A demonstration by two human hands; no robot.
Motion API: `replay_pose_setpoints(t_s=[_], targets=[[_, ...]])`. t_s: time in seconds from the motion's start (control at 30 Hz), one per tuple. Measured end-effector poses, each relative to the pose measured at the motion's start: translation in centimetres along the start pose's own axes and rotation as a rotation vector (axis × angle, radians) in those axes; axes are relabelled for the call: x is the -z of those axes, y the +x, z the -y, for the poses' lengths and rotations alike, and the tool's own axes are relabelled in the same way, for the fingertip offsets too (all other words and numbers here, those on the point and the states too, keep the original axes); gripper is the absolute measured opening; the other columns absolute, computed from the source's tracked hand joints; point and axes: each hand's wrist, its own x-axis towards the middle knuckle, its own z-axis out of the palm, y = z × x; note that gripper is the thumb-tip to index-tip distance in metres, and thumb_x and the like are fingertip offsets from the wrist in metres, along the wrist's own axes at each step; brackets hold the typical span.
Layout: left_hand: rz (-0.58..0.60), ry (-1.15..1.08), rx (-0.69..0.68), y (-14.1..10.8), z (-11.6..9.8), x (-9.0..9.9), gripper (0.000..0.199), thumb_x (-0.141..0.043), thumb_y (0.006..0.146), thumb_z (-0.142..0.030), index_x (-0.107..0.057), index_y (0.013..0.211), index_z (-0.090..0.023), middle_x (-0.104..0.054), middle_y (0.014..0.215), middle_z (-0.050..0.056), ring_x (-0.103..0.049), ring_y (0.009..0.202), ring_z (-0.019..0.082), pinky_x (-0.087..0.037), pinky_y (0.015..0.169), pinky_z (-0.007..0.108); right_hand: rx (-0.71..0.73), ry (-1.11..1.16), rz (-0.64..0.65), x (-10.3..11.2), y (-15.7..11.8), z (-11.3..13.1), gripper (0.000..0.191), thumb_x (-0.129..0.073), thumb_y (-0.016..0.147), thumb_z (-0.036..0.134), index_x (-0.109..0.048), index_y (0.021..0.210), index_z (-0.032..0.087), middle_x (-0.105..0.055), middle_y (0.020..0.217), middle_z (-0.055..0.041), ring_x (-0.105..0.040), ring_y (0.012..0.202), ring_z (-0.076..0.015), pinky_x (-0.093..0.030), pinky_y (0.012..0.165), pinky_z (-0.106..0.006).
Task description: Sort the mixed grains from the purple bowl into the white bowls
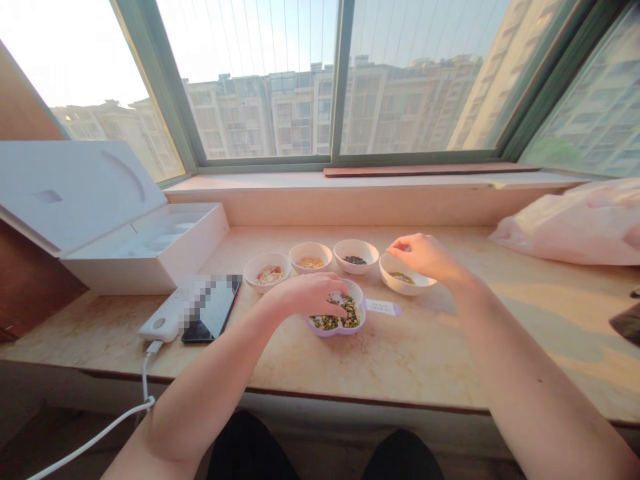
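My left hand [314,293] hangs over a lilac-rimmed bowl [341,331] of mixed green, dark and pale beans [350,313]. Its fingers are spread and reach down toward the beans; part of the bowl is hidden beneath it. Above the rightmost white bowl [407,288], my right hand [423,253] has its fingertips pinched together. Anything between them is too small to make out. That bowl has small greenish grains [401,277] at its bottom.
Further white bowls hold dark seeds [355,260], yellowish grains [311,263] and pale reddish pieces [271,274]. A lilac-ended label strip [383,307] lies beside the mixed bowl. Leftward are a phone [213,320], a cabled white power bank [163,317] and an opened white box [135,270]. A plastic bag [575,223] sits right.
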Motion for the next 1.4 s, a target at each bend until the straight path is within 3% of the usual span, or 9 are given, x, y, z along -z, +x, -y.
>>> replay_pose_setpoints(t_s=[0.1,0.27,0.43,0.6,1.0,1.17,1.27,1.4], targets=[[0.063,0.019,0.004,0.1,0.1,-0.6,0.046,-0.071,0.089,-0.047,-0.069,0.127,-0.021,-0.066,0.132,0.008,-0.063,0.118,0.024,-0.048,0.098,0.031,-0.054,-0.069,0.057,-0.1,0.6,-1.5,0.020,-0.062,0.086,0.028,-0.081,0.089,0.022,-0.081,0.103,-0.0078,-0.072,0.092,-0.0243,-0.049,0.073,-0.030],[0.093,0.068,-0.018,0.5,0.0,-0.8,0.037,-0.073,0.088,-0.041,-0.073,0.118,-0.019,-0.068,0.122,0.009,-0.062,0.115,0.025,-0.048,0.096,0.031,-0.103,-0.104,0.142,-0.3,0.8,-2.1,0.021,-0.063,0.083,0.025,-0.083,0.091,0.022,-0.080,0.110,-0.0089,-0.073,0.093,-0.0244,-0.050,0.070,-0.029],[0.135,0.105,-0.040,0.8,-0.6,-0.1,0.015,-0.064,0.091,-0.024,-0.075,0.099,-0.021,-0.071,0.106,0.006,-0.061,0.106,0.022,-0.048,0.093,0.030,-0.111,-0.078,0.209,-0.3,0.6,-1.2,0.023,-0.064,0.084,0.031,-0.083,0.094,0.022,-0.080,0.110,-0.0087,-0.072,0.093,-0.0240,-0.048,0.066,-0.027],[0.120,0.094,-0.021,0.9,-0.8,-0.1,0.027,-0.052,0.091,-0.010,-0.076,0.099,-0.021,-0.073,0.103,0.004,-0.062,0.105,0.019,-0.046,0.094,0.028,-0.095,-0.073,0.218,-0.6,0.5,-1.0,0.027,-0.063,0.087,0.039,-0.082,0.096,0.022,-0.080,0.106,-0.0091,-0.071,0.093,-0.0241,-0.047,0.069,-0.028],[0.023,-0.092,-0.035,1.2,-0.1,-0.7,0.018,-0.062,0.085,-0.015,-0.078,0.085,-0.022,-0.076,0.101,0.003,-0.067,0.100,0.020,-0.048,0.093,0.029,-0.015,-0.028,0.140,-0.8,0.1,-0.8,0.025,-0.068,0.080,0.042,-0.083,0.088,0.023,-0.079,0.084,-0.0086,-0.069,0.080,-0.0243,-0.048,0.068,-0.030],[0.002,-0.104,-0.013,0.8,-0.4,-0.2,0.019,-0.061,0.089,-0.015,-0.079,0.090,-0.021,-0.077,0.103,0.003,-0.068,0.099,0.019,-0.048,0.091,0.028,-0.027,-0.026,0.153,-0.3,-0.1,-0.1,0.025,-0.068,0.080,0.041,-0.083,0.086,0.022,-0.078,0.082,-0.0087,-0.068,0.079,-0.0242,-0.048,0.068,-0.030],[0.013,-0.088,-0.034,0.4,-0.4,0.3,0.023,-0.057,0.092,-0.017,-0.079,0.095,-0.021,-0.076,0.105,0.003,-0.068,0.096,0.018,-0.048,0.084,0.027,-0.035,-0.024,0.171,-0.1,-0.2,0.1,0.024,-0.069,0.080,0.040,-0.083,0.087,0.022,-0.078,0.083,-0.0085,-0.069,0.079,-0.0247,-0.049,0.069,-0.030],[0.099,-0.080,0.010,-0.1,-0.4,0.8,0.011,-0.070,0.084,-0.022,-0.078,0.092,-0.022,-0.074,0.094,0.002,-0.065,0.080,0.016,-0.045,0.070,0.026,-0.035,-0.020,0.158,-0.2,-0.3,0.1,0.023,-0.069,0.080,0.040,-0.083,0.087,0.023,-0.079,0.083,-0.0082,-0.069,0.080,-0.0250,-0.049,0.069,-0.030]])
